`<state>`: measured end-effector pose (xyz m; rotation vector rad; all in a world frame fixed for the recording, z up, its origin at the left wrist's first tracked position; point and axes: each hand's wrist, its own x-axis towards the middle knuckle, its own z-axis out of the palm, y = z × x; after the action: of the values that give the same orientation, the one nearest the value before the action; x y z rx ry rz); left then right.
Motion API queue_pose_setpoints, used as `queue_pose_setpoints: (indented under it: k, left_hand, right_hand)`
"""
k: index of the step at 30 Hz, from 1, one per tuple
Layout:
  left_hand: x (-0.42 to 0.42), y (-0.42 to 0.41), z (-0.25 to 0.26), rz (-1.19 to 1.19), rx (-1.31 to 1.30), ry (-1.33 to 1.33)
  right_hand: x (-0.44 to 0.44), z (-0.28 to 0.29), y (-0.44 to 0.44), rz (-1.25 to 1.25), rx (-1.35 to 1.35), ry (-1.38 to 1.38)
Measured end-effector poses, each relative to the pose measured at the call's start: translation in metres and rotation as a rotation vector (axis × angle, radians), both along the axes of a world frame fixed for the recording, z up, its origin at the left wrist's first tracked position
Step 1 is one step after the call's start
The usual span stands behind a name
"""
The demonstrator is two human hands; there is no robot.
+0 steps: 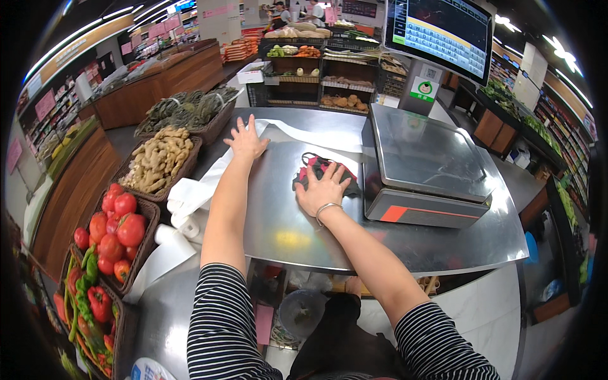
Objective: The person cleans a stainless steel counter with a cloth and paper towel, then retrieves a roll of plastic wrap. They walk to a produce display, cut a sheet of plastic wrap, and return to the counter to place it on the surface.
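Note:
My right hand (323, 189) lies palm down with spread fingers on a crumpled black and red cloth item (352, 189) on the stainless steel counter (294, 223). A thin strap loops out beyond the fingers. How much cloth is under the palm is hidden. Farther off, my left hand (247, 138) is stretched toward the counter's far left edge, fingers wide apart and nothing gripped. It touches or hovers just over a strip of white plastic film (221, 166). Another length of white film (313, 135) runs along the far side toward the scale (427, 152).
Left of the counter stand baskets of ginger (161, 159), tomatoes (111, 232) and peppers (97, 304). White bag rolls (183, 213) lie beside them. A touchscreen (439, 38) rises behind the scale. Below the counter sits a plastic tub (301, 311). Two people stand far back.

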<state>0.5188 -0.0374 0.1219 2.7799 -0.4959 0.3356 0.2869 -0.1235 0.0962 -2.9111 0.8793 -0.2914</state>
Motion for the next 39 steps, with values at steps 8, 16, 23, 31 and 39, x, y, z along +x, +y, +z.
queue_pose_setpoints:
  k: [8, 16, 23, 31, 39]
  left_hand:
    - [0.031, -0.076, -0.012, -0.571, 0.386, -0.236]
    - [0.027, -0.064, -0.011, -0.581, 0.346, -0.127]
    - [0.019, -0.058, -0.030, -0.547, 0.440, -0.426]
    - [0.001, -0.033, -0.019, -0.235, 0.090, -0.237]
    - [-0.072, 0.093, 0.069, -0.267, -1.593, 0.303]
  right_hand:
    - [0.020, -0.004, -0.005, 0.077, -0.028, -0.024]
    - [0.018, -0.006, -0.012, 0.068, -0.033, -0.010]
    - [0.020, -0.007, -0.011, 0.084, -0.038, -0.023]
    - [0.026, -0.004, -0.006, 0.080, -0.031, 0.007]
    - [0.045, -0.005, -0.016, -0.024, 0.001, 0.033]
